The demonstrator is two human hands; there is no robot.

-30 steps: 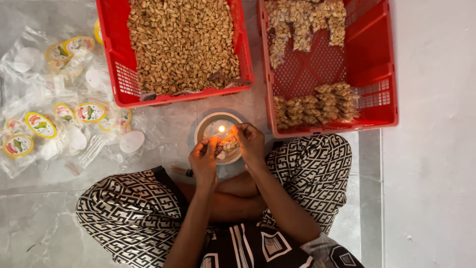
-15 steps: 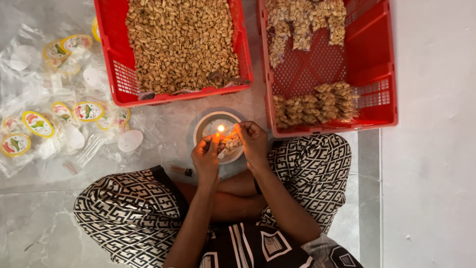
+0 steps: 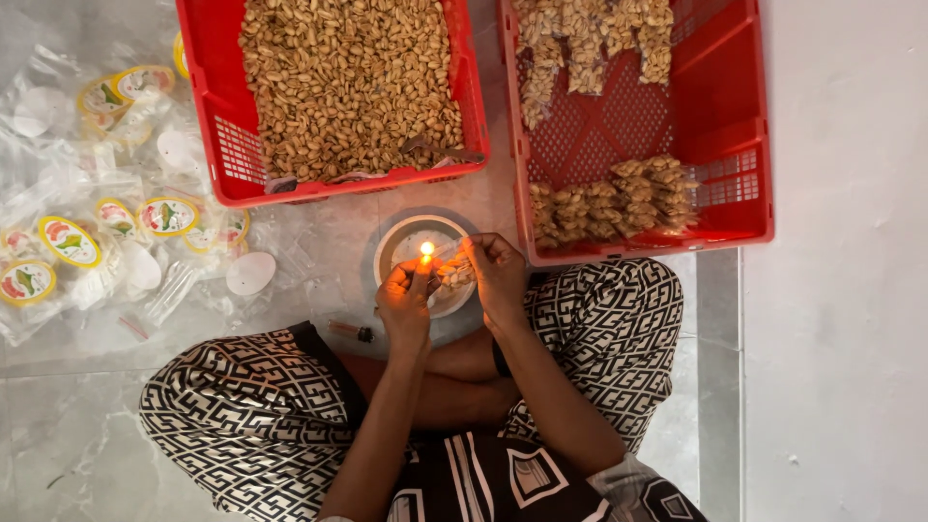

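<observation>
Both hands, the left hand [image 3: 404, 302] and right hand [image 3: 498, 273], still pinch a small packet of peanuts [image 3: 452, 274] at the candle flame [image 3: 425, 249] over the bowl [image 3: 394, 242], barely shifted, sealing apparently ongoing.

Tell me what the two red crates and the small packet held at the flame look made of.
Red crates: moulded plastic, slightly glossy, with lattice-perforated walls and floor. Packet between left hand and right hand: apparently thin clear plastic film, since the nuts inside show through; it is too small to be sure.

A home packing spot on a tiled floor [image 3: 77, 435]: red crates [image 3: 222, 145] of peanuts, stickered plastic bags [image 3: 68, 242].
</observation>
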